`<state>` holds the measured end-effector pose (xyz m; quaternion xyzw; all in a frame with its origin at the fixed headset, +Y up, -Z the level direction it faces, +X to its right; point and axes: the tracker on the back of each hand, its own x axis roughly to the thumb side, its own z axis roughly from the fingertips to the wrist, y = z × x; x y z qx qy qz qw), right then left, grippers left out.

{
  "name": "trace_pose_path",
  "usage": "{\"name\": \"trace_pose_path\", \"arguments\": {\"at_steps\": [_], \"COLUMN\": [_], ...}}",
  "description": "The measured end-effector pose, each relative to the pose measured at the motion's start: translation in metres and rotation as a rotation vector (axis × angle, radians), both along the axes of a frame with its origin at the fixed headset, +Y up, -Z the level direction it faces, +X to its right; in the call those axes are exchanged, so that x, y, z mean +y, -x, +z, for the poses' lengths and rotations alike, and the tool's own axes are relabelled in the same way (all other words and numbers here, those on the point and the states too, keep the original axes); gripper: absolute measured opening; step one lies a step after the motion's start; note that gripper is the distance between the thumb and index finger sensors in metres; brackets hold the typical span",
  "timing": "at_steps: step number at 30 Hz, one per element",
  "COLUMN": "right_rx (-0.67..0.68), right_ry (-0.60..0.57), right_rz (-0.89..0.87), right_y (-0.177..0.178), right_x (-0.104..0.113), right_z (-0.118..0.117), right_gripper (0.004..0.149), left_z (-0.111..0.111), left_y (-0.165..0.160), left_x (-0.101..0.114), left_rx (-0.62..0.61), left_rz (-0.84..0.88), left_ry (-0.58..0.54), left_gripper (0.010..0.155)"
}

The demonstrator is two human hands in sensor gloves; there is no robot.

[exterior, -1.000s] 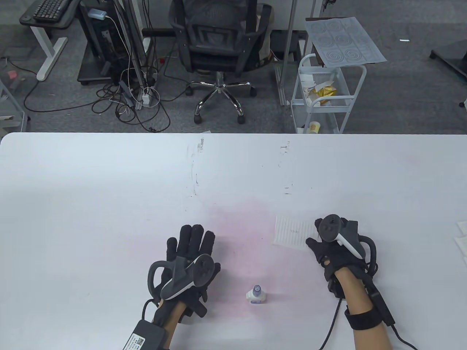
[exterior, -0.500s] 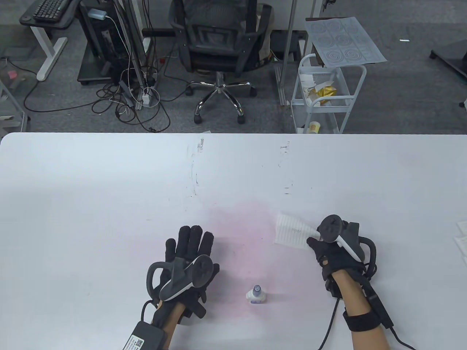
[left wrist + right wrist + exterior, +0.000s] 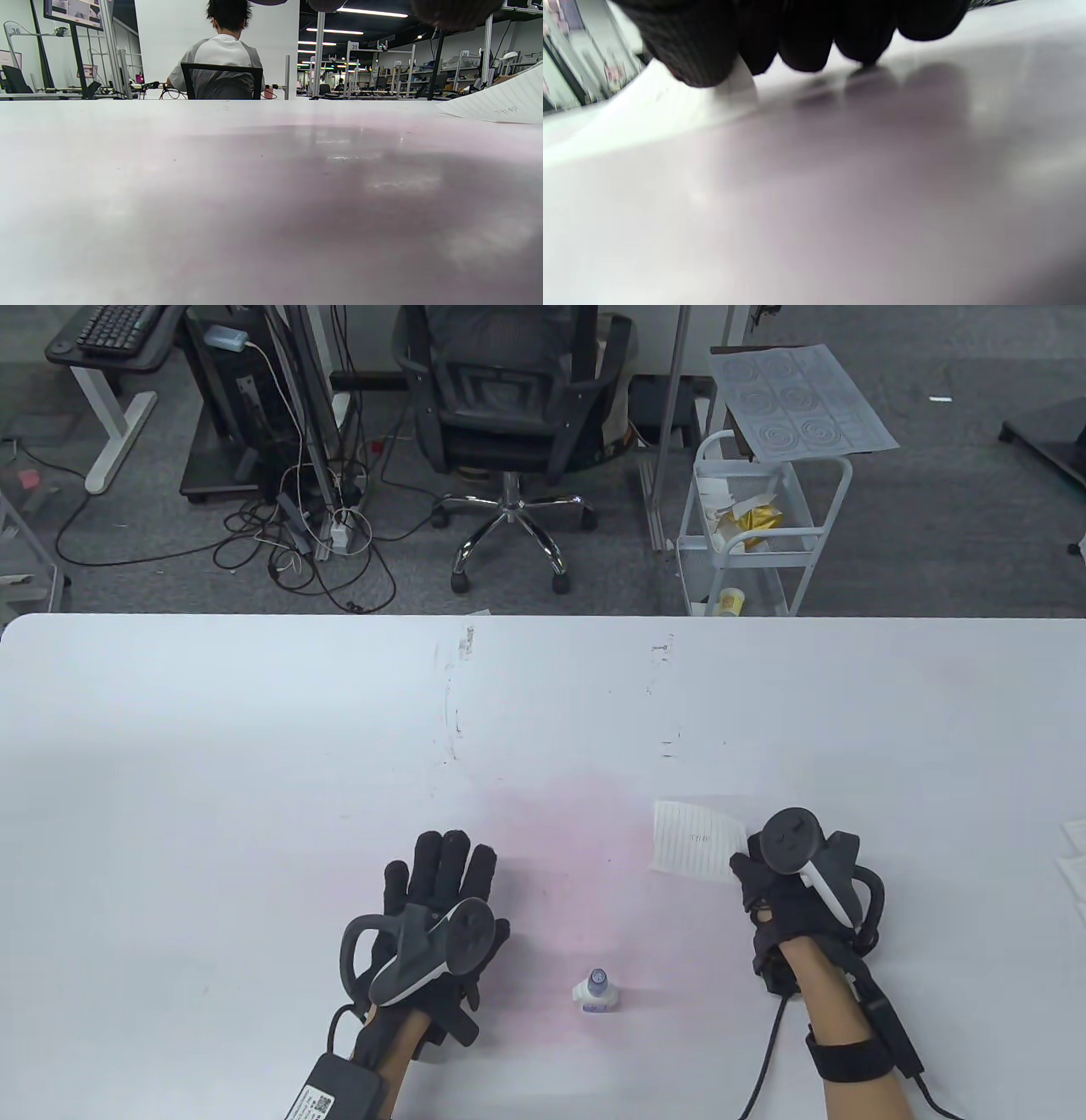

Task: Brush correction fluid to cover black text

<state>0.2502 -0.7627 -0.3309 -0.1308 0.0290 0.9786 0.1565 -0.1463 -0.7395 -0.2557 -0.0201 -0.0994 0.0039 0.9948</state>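
A small lined paper (image 3: pixel 697 837) with a short black word lies at the right of the white table (image 3: pixel 254 729). My right hand (image 3: pixel 768 882) pinches its right edge, lifting that edge a little; the right wrist view shows my fingers (image 3: pixel 806 38) curled on the paper (image 3: pixel 736 87). The paper also shows at the right of the left wrist view (image 3: pixel 505 106). A small correction fluid bottle (image 3: pixel 595 991) with a purple cap stands near the front edge between the hands. My left hand (image 3: pixel 441 891) rests flat on the table, fingers spread, left of the bottle.
White sheets (image 3: pixel 1071 853) lie at the table's right edge. Behind the table stand an office chair (image 3: pixel 509 415) and a white cart (image 3: pixel 764 517). Scuff marks (image 3: pixel 454 704) dot the tabletop.
My right hand has shifted right and slightly toward me, dragging and turning the paper with it. The left hand and the bottle have not moved.
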Motion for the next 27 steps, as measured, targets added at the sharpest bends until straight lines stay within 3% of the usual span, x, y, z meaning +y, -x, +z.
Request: {"name": "trace_pose_path", "arguments": {"at_steps": [3, 9, 19, 27], "right_rx": [-0.035, -0.009, 0.08, 0.194], "right_ry": [-0.132, -0.2, -0.362, -0.421], "right_rz": [-0.059, -0.051, -0.098, -0.29], "right_y": [-0.002, 0.002, 0.02, 0.044], "right_x": [0.005, 0.013, 0.044, 0.065], "right_z": [0.005, 0.009, 0.024, 0.036], "right_gripper": [0.038, 0.037, 0.037, 0.037], "left_z": [0.0, 0.0, 0.0, 0.0], "left_y": [0.0, 0.001, 0.003, 0.003], "left_x": [0.0, 0.0, 0.0, 0.0], "left_rx": [0.001, 0.002, 0.007, 0.006], "left_rz": [0.001, 0.001, 0.01, 0.011], "left_ry": [-0.001, -0.002, -0.004, -0.006], "left_gripper": [0.08, 0.08, 0.08, 0.08]}}
